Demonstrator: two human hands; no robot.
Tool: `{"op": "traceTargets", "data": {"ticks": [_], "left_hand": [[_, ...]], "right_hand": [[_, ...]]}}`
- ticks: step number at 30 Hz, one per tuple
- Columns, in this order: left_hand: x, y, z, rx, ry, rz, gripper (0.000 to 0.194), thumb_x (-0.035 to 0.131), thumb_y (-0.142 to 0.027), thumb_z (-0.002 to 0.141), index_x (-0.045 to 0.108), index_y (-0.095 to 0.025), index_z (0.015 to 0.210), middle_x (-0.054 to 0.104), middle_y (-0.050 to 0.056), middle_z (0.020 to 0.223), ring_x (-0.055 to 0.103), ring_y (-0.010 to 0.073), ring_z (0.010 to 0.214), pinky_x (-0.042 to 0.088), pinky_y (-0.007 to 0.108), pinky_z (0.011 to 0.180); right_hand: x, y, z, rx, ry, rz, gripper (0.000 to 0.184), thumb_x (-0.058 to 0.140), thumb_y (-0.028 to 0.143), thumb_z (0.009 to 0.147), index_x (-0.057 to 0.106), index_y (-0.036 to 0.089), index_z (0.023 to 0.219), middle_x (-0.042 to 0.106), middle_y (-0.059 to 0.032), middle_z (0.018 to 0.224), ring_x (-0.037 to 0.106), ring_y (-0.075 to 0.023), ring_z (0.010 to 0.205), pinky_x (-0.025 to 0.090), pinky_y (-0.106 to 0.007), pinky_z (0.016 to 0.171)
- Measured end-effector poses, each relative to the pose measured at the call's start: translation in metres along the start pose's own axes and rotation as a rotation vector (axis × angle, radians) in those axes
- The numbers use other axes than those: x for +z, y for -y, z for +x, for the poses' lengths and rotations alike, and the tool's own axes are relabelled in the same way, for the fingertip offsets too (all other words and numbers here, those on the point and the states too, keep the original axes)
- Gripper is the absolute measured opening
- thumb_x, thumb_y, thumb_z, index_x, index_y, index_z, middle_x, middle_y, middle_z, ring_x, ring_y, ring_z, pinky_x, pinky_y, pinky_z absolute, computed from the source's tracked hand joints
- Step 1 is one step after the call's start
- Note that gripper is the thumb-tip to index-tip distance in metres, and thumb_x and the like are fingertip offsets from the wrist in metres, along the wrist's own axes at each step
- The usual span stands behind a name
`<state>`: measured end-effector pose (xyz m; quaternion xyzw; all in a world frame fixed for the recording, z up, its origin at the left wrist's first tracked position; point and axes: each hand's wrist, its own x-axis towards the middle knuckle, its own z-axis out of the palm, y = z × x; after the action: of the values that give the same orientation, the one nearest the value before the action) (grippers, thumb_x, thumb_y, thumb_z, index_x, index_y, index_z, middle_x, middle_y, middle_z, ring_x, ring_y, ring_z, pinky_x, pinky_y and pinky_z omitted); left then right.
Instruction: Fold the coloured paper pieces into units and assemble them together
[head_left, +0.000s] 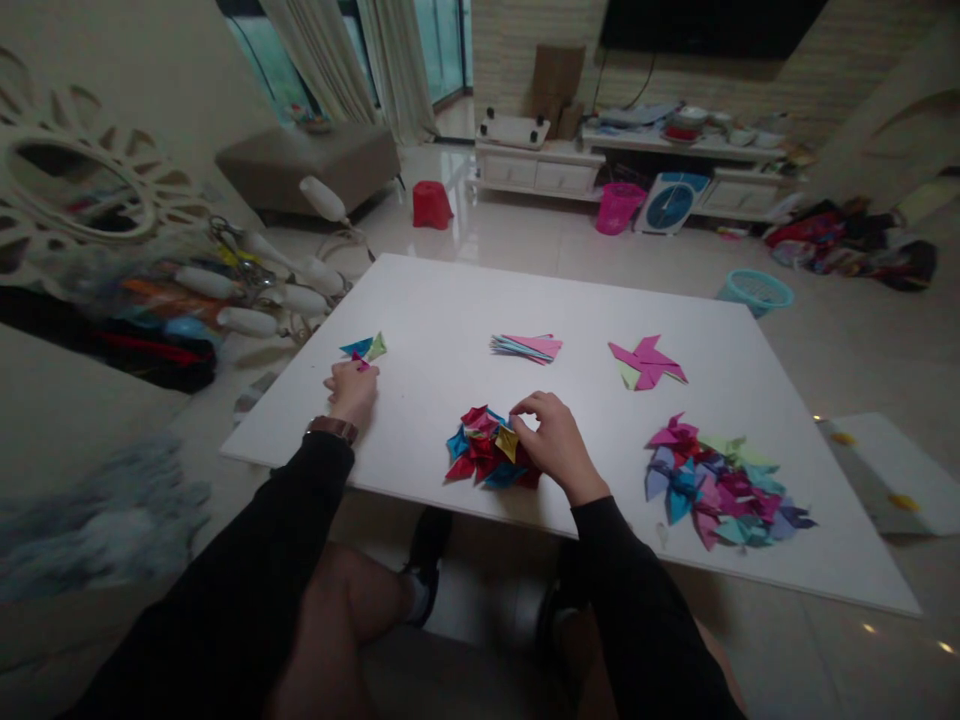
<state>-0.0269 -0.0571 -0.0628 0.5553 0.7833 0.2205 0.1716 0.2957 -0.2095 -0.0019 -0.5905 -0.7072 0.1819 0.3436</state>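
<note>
My left hand (351, 390) rests near the left edge of the white board (450, 300), fingers closed on a small pink folded paper piece (360, 362). Just beyond it lie a blue and a green folded piece (365, 347). My right hand (553, 440) sits on a heap of red, blue and yellow folded paper pieces (480, 455) at the front middle, its fingers pinched on a yellow piece (508, 441).
A stack of pink and blue folded sheets (526, 347) and a pink pinwheel shape (646, 362) lie further back. A pile of pink, purple and teal pieces (720, 482) lies at the right. On the floor beyond stand baskets (754, 291) and a red stool (431, 204).
</note>
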Motion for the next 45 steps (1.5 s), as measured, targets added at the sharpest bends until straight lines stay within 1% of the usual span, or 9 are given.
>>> {"op": "traceTargets", "data": {"ticks": [2, 5, 11, 15, 19, 27, 34, 41, 45], "left_hand": [[-0.003, -0.019, -0.01, -0.037, -0.073, -0.059, 0.033, 0.056, -0.034, 0.087, 0.064, -0.021, 0.115, 0.05, 0.016, 0.143, 0.043, 0.0424, 0.131, 0.038, 0.063, 0.103], [-0.006, -0.052, -0.04, 0.205, -0.041, -0.115, 0.03, 0.057, -0.03, 0.086, 0.067, -0.022, 0.114, 0.054, 0.01, 0.141, 0.042, 0.0367, 0.134, 0.036, 0.058, 0.108], [-0.004, -0.096, -0.127, 0.839, 0.325, -0.138, 0.021, 0.062, -0.031, 0.088, 0.074, -0.026, 0.104, 0.068, 0.005, 0.123, 0.05, 0.0281, 0.122, 0.038, 0.049, 0.103], [0.002, -0.105, -0.166, 1.044, 0.535, -0.104, 0.019, 0.066, -0.03, 0.087, 0.076, -0.027, 0.102, 0.07, 0.005, 0.118, 0.05, 0.0276, 0.12, 0.035, 0.049, 0.101], [0.008, -0.107, -0.181, 1.128, 0.63, -0.067, 0.017, 0.067, -0.031, 0.086, 0.076, -0.028, 0.1, 0.07, 0.003, 0.116, 0.05, 0.0282, 0.12, 0.03, 0.051, 0.105], [0.014, -0.109, -0.183, 1.136, 0.677, -0.007, 0.019, 0.066, -0.032, 0.087, 0.075, -0.026, 0.103, 0.068, 0.006, 0.121, 0.048, 0.0298, 0.12, 0.036, 0.049, 0.099], [0.017, -0.108, -0.174, 1.048, 0.548, -0.029, 0.02, 0.057, -0.027, 0.092, 0.074, -0.026, 0.103, 0.067, 0.005, 0.123, 0.051, 0.0268, 0.12, 0.036, 0.049, 0.1], [0.019, -0.092, -0.116, 0.755, 0.328, -0.045, 0.023, 0.058, -0.027, 0.088, 0.069, -0.025, 0.108, 0.067, 0.007, 0.122, 0.052, 0.0282, 0.12, 0.039, 0.049, 0.1], [0.017, -0.061, -0.069, 0.428, 0.202, -0.023, 0.033, 0.055, -0.027, 0.085, 0.061, -0.025, 0.117, 0.061, 0.01, 0.134, 0.049, 0.0319, 0.128, 0.037, 0.054, 0.104]], "right_hand": [[-0.001, 0.0, 0.001, 0.015, -0.008, 0.003, 0.012, 0.06, 0.015, 0.087, 0.069, 0.021, 0.081, 0.068, -0.0049, 0.088, 0.06, -0.0219, 0.09, 0.044, -0.035, 0.085], [-0.001, -0.002, 0.002, 0.08, -0.057, -0.016, 0.012, 0.06, 0.017, 0.086, 0.07, 0.021, 0.081, 0.068, -0.0049, 0.088, 0.059, -0.0223, 0.088, 0.044, -0.036, 0.084], [-0.004, -0.009, 0.005, 0.265, -0.317, 0.06, 0.012, 0.059, 0.023, 0.083, 0.07, 0.021, 0.08, 0.07, -0.0047, 0.086, 0.061, -0.0221, 0.084, 0.046, -0.035, 0.078], [-0.008, -0.009, 0.007, 0.31, -0.41, 0.123, 0.014, 0.057, 0.025, 0.082, 0.07, 0.02, 0.081, 0.07, -0.0048, 0.086, 0.061, -0.0215, 0.082, 0.048, -0.035, 0.077], [-0.006, -0.01, 0.009, 0.306, -0.403, 0.148, 0.012, 0.057, 0.025, 0.08, 0.068, 0.021, 0.078, 0.069, -0.0043, 0.083, 0.062, -0.0211, 0.081, 0.049, -0.035, 0.078], [0.0, -0.011, 0.012, 0.292, -0.369, 0.165, 0.012, 0.057, 0.027, 0.079, 0.067, 0.021, 0.075, 0.068, -0.0041, 0.082, 0.061, -0.0207, 0.08, 0.05, -0.035, 0.079], [0.001, -0.008, 0.013, 0.296, -0.355, 0.178, 0.012, 0.057, 0.027, 0.078, 0.067, 0.021, 0.074, 0.069, -0.0041, 0.082, 0.062, -0.0204, 0.078, 0.049, -0.036, 0.078], [0.005, -0.006, 0.012, 0.302, -0.296, 0.201, 0.013, 0.057, 0.027, 0.077, 0.068, 0.021, 0.075, 0.069, -0.0044, 0.084, 0.062, -0.0209, 0.079, 0.048, -0.035, 0.076], [0.006, -0.003, 0.012, 0.301, -0.272, 0.198, 0.013, 0.057, 0.027, 0.077, 0.067, 0.021, 0.073, 0.069, -0.0042, 0.083, 0.062, -0.0211, 0.08, 0.048, -0.036, 0.079]]}}
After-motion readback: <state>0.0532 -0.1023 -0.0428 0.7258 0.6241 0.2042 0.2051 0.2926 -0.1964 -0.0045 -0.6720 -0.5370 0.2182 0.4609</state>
